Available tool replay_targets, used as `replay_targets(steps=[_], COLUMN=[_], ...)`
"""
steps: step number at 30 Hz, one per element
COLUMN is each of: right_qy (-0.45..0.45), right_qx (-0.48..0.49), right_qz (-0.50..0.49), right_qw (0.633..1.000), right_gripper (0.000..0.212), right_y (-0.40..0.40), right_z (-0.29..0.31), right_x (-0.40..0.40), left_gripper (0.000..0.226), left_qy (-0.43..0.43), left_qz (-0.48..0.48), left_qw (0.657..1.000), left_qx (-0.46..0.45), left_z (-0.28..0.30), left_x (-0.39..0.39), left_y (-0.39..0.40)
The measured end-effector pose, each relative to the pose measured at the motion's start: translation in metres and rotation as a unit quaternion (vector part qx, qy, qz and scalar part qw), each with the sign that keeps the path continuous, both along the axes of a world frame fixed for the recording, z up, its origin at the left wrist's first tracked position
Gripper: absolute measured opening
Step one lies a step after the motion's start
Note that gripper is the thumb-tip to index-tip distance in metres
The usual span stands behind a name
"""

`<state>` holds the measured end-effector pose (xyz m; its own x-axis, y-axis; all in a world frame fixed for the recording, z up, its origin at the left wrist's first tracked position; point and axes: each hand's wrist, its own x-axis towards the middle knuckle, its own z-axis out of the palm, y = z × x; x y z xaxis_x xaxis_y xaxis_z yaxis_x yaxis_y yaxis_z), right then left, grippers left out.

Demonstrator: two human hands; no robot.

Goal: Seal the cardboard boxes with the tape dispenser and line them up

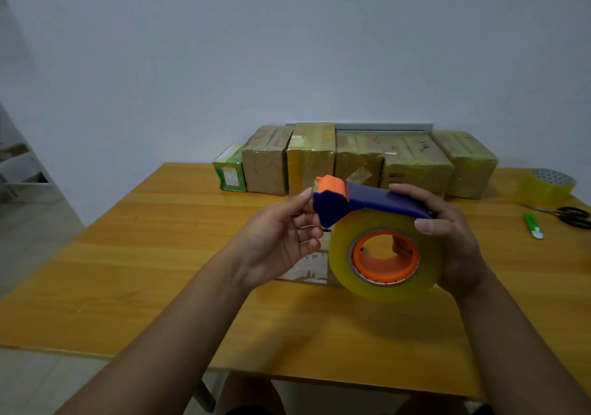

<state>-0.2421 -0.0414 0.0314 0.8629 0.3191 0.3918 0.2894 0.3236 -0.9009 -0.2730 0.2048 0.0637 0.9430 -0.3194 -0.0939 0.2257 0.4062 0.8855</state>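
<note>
**Both hands hold the tape dispenser over the worktop**

The tape dispenser [371,238] is up in the air, in the middle of the view, above the wooden worktop [160,254]. It has a blue handle, an orange tip and an orange hub. A big roll of clear yellowish tape [387,286] sits on the hub.

The right hand [447,238] is wrapped around the roll and the blue handle. Its thumb lies on top, and fingers show through the hole in the hub. The left hand [281,242] is at 9 o'clock from the roll. Its fingers are half curled, and the fingertips touch the blue and orange head of the dispenser. I cannot tell if it pinches the end of the tape.

Right behind the hands lies a box [311,266] with a white label. It is mostly hidden, so I cannot tell if it is sealed.

At 12 o'clock, six taped boxes [351,162] stand side by side in a row at the far edge of the worktop, next to the wall. The leftmost one is a small green box [229,171].

At 3 o'clock, near the right edge, a spare roll of tape [547,189] lies flat. Black scissors [569,216] lie just in front of it. A green and white utility knife [532,225] lies beside the scissors.
</note>
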Motion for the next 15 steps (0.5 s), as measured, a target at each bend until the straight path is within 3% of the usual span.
replay_targets(steps=[11,14,15], right_qy=[0.002,0.000,0.000], right_qx=[0.000,-0.009,-0.014], right_qz=[-0.010,-0.014,-0.016], right_qw=[1.000,1.000,1.000], right_gripper=[0.053,0.052,0.052], right_y=[-0.0055,-0.0083,-0.0087], right_z=[0.0027,0.0051,0.0061], right_x=[0.0000,-0.0008,-0.0012], left_gripper=[0.031,0.024,0.031], left_qy=[-0.007,0.017,0.027], left_qz=[-0.020,-0.029,-0.028], left_qw=[1.000,0.999,0.999], left_qx=[-0.017,-0.033,-0.035], left_z=[-0.0001,0.0002,0.0003], left_x=[0.0070,0.0087,0.0091], left_y=[-0.0017,0.0029,0.0046])
